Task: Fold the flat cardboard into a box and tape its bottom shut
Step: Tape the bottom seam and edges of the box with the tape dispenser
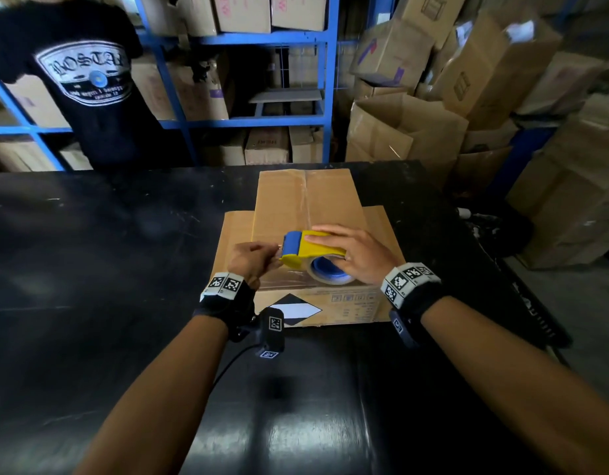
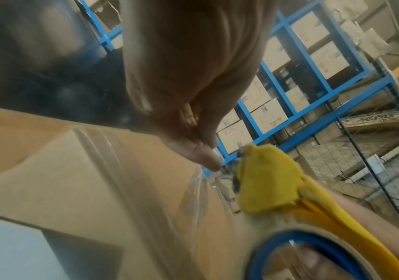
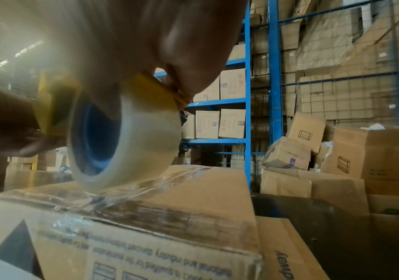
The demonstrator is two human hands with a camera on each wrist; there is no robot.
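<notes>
Cardboard box [image 1: 296,204] on the black table [image 1: 90,252], bottom up, tape dispenser [image 1: 310,250] on top.
Behind the table stand blue shelving [image 1: 248,37], piled cartons [image 1: 467,80] and a person in a black T-shirt [image 1: 87,80]. Right hand [image 1: 354,255] grips the yellow-and-blue dispenser, its clear roll touching the box's taped seam; left hand [image 1: 253,260], just beside, pinches at the dispenser's front end.

One box [image 1: 306,207], one tape dispenser [image 1: 310,250], two hands [image 1: 255,260], one table [image 1: 90,269].
</notes>
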